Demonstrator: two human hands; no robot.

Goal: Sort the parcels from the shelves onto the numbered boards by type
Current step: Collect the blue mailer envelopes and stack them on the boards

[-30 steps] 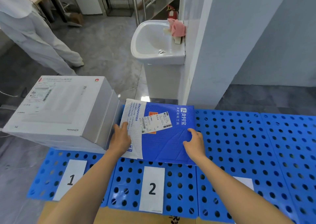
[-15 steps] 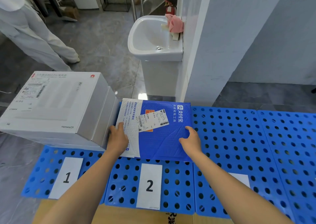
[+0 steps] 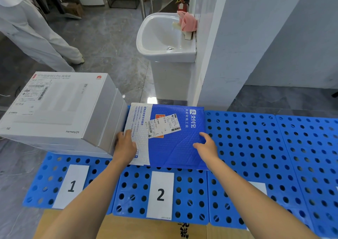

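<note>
A blue and white bubble mailer (image 3: 173, 147) with a shipping label lies flat on the far part of the blue perforated board marked 2 (image 3: 190, 193). My left hand (image 3: 126, 147) lies on its white left edge, fingers curled over it. My right hand (image 3: 206, 145) is at the mailer's right edge with fingers spread and slightly raised. A stack of white cartons (image 3: 54, 107) stands on the board marked 1 (image 3: 45, 184), close against the mailer's left side.
More blue boards (image 3: 265, 147) extend to the right. A white pedestal sink (image 3: 161, 37) and a white pillar (image 3: 237, 47) stand just beyond the boards. A person in white (image 3: 33, 34) stands at far left. Brown cardboard (image 3: 128, 227) lies at the near edge.
The mailer has settled flat on board 2. My right hand's fingers have lifted and spread off its right edge. My left hand stays on the left edge.
</note>
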